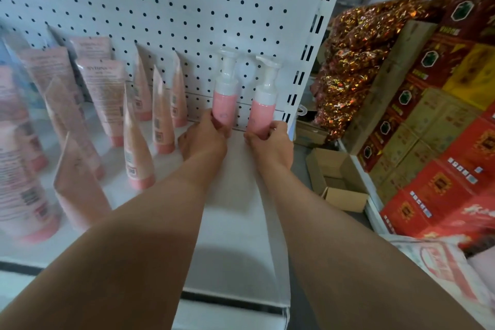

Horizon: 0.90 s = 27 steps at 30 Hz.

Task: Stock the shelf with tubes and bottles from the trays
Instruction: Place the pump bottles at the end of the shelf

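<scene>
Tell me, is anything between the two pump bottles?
Nothing: the head view shows only bare pegboard between the left bottle and the right bottle.

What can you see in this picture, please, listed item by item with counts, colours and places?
Pump bottles: two, pink with white pumps, at the back right of the shelf, one in each grip.
Tubes: about a dozen, pink, standing on their caps across the left of the shelf; some are blurred.
Shelf: one, white, with a pegboard back.
Boxes: many, red and yellow, stacked at the right.
Foil bags: a heap, red and gold, behind the boxes.
Cardboard box: one, brown, open, on the floor.
Left hand: holds the left bottle.
Right hand: holds the right bottle.
</scene>
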Tool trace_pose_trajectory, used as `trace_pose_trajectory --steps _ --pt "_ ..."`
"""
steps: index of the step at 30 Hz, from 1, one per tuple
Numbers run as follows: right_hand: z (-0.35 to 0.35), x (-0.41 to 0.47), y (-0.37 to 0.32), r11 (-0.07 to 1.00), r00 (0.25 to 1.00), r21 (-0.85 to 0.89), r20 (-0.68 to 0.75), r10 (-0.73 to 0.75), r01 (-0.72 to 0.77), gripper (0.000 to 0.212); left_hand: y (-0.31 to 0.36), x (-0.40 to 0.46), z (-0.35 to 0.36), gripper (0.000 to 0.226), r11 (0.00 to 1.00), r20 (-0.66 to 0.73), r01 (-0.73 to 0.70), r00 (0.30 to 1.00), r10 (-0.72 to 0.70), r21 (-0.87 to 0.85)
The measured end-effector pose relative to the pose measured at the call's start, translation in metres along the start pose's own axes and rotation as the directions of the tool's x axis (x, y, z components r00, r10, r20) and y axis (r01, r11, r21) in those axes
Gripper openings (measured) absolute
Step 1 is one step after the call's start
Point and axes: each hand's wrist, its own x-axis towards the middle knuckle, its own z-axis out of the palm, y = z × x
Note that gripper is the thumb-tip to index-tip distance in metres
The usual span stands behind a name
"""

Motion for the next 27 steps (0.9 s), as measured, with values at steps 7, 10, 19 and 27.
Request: trace_pose_trajectory --steps 7,10,19,27 --pt "0.0013 -0.0016 -0.0017 0.998 1.000 -0.061 -0.002 -0.020 0.020 0.051 -0.0003 0.0031 0.0015 0.039 1.000 -0.007 0.009 1.000 -0.009 0.024" --pt "0.0017 -0.0021 -0.0020 0.997 1.000 -0.073 0.002 -0.017 0.017 0.050 -0.0023 0.0053 0.0034 0.033 1.000 0.005 0.019 1.000 -0.019 0.024" --pt "0.0027 -0.0024 -0.0023 0.996 0.999 -0.082 -0.006 -0.033 0.032 0.050 -0.0012 0.0051 0.0029 0.032 0.999 0.015 0.041 0.999 -0.042 0.032" --pt "0.0046 -0.0013 -0.0011 0.992 0.999 -0.118 -0.010 -0.048 0.047 0.049 -0.0004 0.0052 0.0027 0.034 0.998 0.016 0.046 0.999 -0.047 0.048"
